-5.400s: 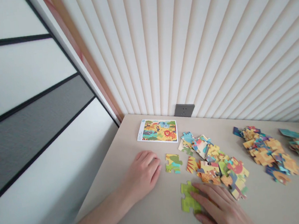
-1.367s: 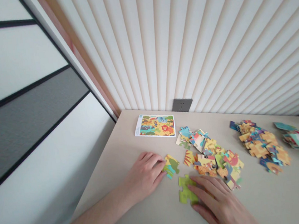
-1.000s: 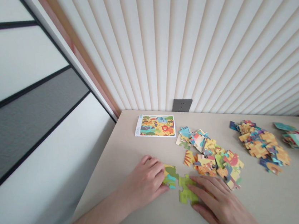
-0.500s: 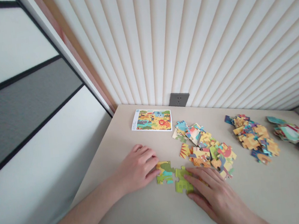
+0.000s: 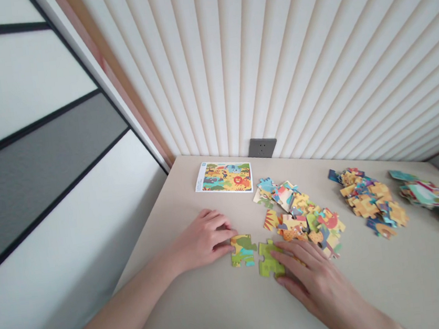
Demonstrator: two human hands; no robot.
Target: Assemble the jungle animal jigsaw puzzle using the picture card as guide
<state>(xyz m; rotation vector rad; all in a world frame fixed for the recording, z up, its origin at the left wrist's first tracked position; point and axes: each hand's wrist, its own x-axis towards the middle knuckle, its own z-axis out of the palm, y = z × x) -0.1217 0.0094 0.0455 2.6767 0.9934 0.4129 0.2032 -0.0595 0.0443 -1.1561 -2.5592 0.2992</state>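
My left hand [image 5: 203, 237] rests on the beige table [image 5: 229, 316], fingers curled, their tips pinching the left edge of a yellow-green puzzle piece [image 5: 242, 249]. Right beside that piece lies a plain green puzzle piece [image 5: 267, 260]. My right hand [image 5: 316, 283] lies flat over the green piece's right side, fingers stretched out and pressing it down. The two pieces sit edge to edge, almost touching.
A heap of loose colourful puzzle pieces [image 5: 300, 217] lies just behind my right hand. Two more heaps [image 5: 370, 203] [image 5: 433, 199] lie further right. A reference picture card [image 5: 224, 176] sits near the ribbed wall, below a grey socket [image 5: 262, 147]. The table's left edge drops off near my left forearm.
My left hand slid the yellow-green piece from further back toward me and to the right, up beside the green piece under my right hand. The camera has shifted slightly.
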